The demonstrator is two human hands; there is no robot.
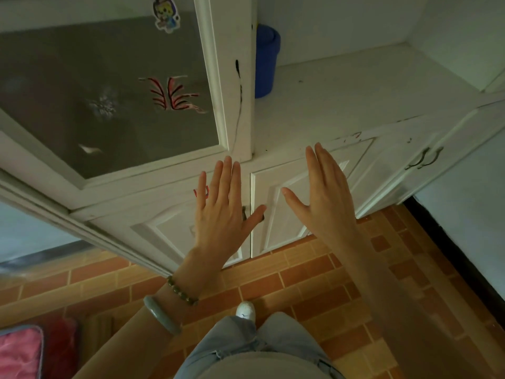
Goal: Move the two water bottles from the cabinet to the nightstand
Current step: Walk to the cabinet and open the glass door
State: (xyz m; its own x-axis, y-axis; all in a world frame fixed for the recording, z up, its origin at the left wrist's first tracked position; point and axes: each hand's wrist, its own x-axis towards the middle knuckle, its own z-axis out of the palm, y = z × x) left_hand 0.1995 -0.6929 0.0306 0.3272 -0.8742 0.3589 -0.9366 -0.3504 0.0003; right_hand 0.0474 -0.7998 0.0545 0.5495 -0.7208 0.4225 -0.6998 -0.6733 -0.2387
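Observation:
I stand before a white cabinet point(341, 110) with an open shelf niche on the right. A blue cylindrical container point(265, 61), possibly a bottle, stands at the niche's back left, half hidden by the door frame. My left hand point(224, 203) and my right hand point(325, 198) are both raised flat in front of the lower cabinet doors, fingers spread, holding nothing. No clear water bottle and no nightstand are in view.
A frosted glass door point(109, 91) with stickers fills the upper left. Lower doors have dark handles point(426, 158) at right. The floor is orange brick tile point(300, 283). A pink cushion-like object point(19, 351) lies at the bottom left.

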